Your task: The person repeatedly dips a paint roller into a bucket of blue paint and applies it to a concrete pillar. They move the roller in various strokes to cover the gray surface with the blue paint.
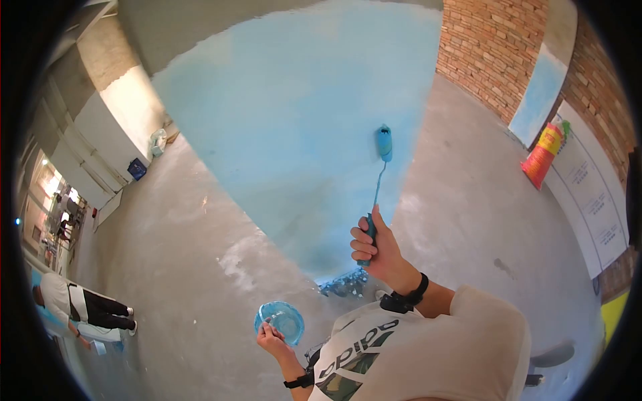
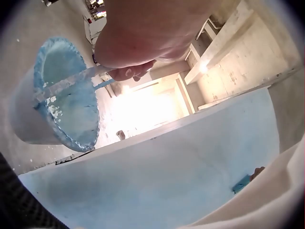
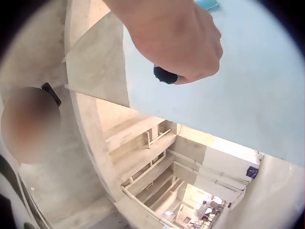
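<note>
Right hand point(image 1: 380, 250) grips the paint roller point(image 1: 384, 144) — raised before the blue-painted wall point(image 1: 294, 87); left hand point(image 1: 272, 341) holds the bucket point(image 2: 28, 117) by its handle point(image 2: 66, 83).

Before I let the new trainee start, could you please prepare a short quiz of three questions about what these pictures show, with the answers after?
1. Multiple choice: What does the right hand grip?
A) a ladder
B) a paint roller
C) a trowel

2. True or false: The left hand is free and holds nothing.

3. Fill in: In the head view, the bare part of the wall above the blue paint is ____ in colour.

Key:
1. B
2. False; it holds a bucket.
3. grey
</note>
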### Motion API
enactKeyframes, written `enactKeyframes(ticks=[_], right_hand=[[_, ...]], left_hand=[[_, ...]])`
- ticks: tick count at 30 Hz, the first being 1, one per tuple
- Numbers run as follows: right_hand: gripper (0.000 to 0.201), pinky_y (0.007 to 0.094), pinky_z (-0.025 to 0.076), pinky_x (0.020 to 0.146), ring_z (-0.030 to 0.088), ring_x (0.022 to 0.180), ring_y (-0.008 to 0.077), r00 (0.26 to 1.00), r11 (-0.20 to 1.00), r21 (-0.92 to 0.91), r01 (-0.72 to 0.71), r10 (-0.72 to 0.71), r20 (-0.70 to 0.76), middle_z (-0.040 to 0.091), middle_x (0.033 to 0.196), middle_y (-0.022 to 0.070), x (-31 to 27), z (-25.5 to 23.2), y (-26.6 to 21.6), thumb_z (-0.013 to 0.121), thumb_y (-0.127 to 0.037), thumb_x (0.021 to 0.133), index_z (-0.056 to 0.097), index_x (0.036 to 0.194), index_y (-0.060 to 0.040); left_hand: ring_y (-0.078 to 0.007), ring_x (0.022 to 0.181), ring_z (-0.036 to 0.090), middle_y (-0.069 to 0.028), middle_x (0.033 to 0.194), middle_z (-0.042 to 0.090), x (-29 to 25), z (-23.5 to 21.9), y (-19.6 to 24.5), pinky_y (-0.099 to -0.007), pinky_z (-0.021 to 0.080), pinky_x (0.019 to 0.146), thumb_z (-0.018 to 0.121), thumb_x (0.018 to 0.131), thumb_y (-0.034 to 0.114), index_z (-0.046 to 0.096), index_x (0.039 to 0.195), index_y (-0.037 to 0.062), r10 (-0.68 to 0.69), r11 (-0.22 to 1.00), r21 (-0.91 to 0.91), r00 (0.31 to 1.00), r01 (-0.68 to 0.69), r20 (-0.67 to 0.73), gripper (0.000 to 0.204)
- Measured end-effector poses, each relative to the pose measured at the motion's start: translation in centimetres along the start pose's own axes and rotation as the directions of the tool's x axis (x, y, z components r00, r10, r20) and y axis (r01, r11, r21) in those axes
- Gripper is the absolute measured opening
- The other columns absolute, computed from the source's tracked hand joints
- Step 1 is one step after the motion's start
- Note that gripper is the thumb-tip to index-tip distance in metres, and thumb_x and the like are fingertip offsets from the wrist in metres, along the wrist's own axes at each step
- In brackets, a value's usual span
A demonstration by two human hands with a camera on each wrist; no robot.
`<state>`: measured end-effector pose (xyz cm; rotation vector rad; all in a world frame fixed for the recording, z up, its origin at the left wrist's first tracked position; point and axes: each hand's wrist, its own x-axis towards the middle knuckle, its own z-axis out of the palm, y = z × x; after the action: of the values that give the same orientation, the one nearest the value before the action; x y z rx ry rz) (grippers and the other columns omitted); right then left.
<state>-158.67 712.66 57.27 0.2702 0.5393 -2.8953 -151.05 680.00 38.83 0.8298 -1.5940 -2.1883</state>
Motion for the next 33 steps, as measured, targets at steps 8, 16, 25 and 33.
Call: enactKeyframes(ticks=[8, 16, 25, 33], right_hand=[[0.048, 0.0233, 0.024, 0.042, 0.029, 0.046, 0.0075, 0.962, 0.963, 0.087, -0.256, 0.244, 0.123, 0.035, 0.062, -0.0037, -1.3, 0.5, 2.1, 0.044, -0.059, 0.099, 0.047, 0.080, -0.0145], [0.048, 0.0216, 0.024, 0.040, 0.029, 0.045, 0.0055, 0.913, 0.922, -0.034, -0.386, 0.387, 0.131, 0.036, 0.061, -0.0045, -1.2, 1.5, 6.6, 0.042, -0.057, 0.100, 0.048, 0.080, -0.0135], [0.043, 0.0220, 0.026, 0.041, 0.029, 0.045, 0.0053, 0.808, 0.832, -0.172, -0.528, 0.554, 0.199, 0.037, 0.063, -0.0042, 1.2, 2.9, 10.7, 0.044, -0.052, 0.102, 0.048, 0.084, -0.0129], [0.042, 0.0225, 0.028, 0.039, 0.035, 0.041, 0.0069, 0.986, 0.807, -0.576, -0.130, 0.046, -0.157, 0.043, 0.058, -0.0021, 3.1, -1.7, 13.9, 0.060, -0.048, 0.096, 0.048, 0.079, -0.0122]], left_hand=[[-0.0025, 0.044, 0.030, 0.0056, 0.057, 0.038, 1.3, -2.6, -1.1, -0.0216, 0.022, 0.039, 0.051, 0.102, 0.015, 0.063, 0.098, -0.0028, -0.012, 1.000, -0.001, 1.000, 0.012, -0.011, 0.022], [-0.0034, 0.045, 0.033, 0.0049, 0.057, 0.040, 0.7, -4.0, 0.0, -0.0213, 0.026, 0.040, 0.052, 0.101, 0.014, 0.065, 0.095, -0.0027, 0.016, 1.000, -0.021, 1.000, -0.016, 0.018, 0.022], [-0.0035, 0.047, 0.034, 0.0047, 0.058, 0.041, 0.1, -6.6, -1.3, -0.0207, 0.027, 0.042, 0.053, 0.101, 0.015, 0.065, 0.094, -0.0024, 0.007, 0.998, -0.061, 1.000, -0.006, 0.018, 0.022], [-0.0036, 0.047, 0.034, 0.0045, 0.059, 0.042, -1.4, -8.9, -3.0, -0.0201, 0.027, 0.042, 0.053, 0.100, 0.015, 0.065, 0.093, -0.0013, -0.022, 0.994, -0.105, 0.996, 0.012, -0.090, 0.021]])
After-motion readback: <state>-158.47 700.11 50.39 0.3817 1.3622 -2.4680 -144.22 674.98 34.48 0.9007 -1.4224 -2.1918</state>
